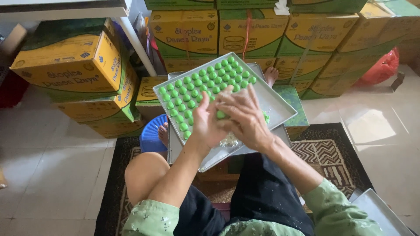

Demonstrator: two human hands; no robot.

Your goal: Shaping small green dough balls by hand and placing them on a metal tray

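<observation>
A metal baking tray [280, 107] rests in front of my knees, with several rows of small green dough balls [205, 83] lined up across its far and left part. My left hand [205, 124] and my right hand [245, 116] meet above the tray's near side. Between their palms sits one green dough ball [221, 114], pressed from both sides. A lump of green dough [266, 117] shows just past my right hand. A second tray [218, 157] lies under the first, with crumbs [229, 141] on it.
Yellow and green cardboard boxes [78, 65] are stacked to the left and along the back. A blue plastic stool [151, 135] stands under the trays. Another person's foot [271, 75] shows behind the tray. A patterned rug [332, 157] covers the floor, and another tray [380, 212] sits at bottom right.
</observation>
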